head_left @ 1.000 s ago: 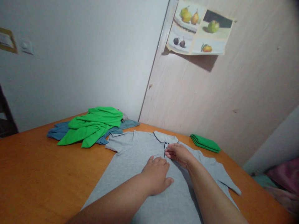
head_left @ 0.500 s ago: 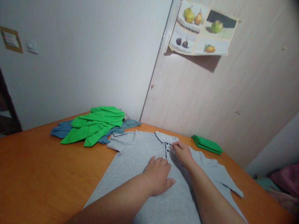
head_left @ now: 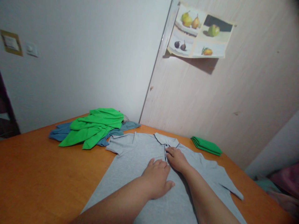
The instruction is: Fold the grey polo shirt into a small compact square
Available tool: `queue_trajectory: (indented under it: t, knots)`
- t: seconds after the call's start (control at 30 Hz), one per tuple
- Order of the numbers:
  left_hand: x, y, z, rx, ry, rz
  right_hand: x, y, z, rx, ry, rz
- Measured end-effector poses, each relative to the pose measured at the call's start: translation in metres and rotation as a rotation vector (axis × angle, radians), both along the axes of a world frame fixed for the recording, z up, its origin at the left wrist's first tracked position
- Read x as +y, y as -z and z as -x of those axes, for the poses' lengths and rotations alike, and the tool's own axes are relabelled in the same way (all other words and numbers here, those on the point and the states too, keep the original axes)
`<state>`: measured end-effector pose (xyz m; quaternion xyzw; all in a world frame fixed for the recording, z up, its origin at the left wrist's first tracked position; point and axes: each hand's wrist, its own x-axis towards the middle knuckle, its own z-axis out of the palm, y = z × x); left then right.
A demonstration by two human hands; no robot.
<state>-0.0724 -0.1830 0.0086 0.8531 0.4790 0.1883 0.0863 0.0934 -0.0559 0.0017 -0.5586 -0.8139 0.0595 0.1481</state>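
Fingers (head_left: 168, 151) of right hand (head_left: 177, 158) slid down placket; left hand (head_left: 157, 179) unmoved.

Home room (laundry (head_left: 93, 129), fruit poster (head_left: 198, 32))

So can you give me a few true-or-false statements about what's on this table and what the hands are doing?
1. The grey polo shirt lies spread out, front up, on the orange table. True.
2. The left hand is lifted clear of the shirt. False: it rests palm down on the shirt's chest.
3. The right hand is at the button placket, just below the collar. True.
4. The folded green garment sits on top of the blue one. False: it lies alone near the wall; the loose green garment lies on the blue garment.
5. A fruit poster hangs on the wall. True.
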Motion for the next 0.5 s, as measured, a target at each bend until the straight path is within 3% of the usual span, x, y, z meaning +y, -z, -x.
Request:
queue_trajectory:
  t: [0.5]
  knots:
    - [0.0005, 0.0039, -0.0006, -0.001, 0.0, -0.036, 0.0, 0.0066, 0.0007, -0.087, -0.009, 0.114]
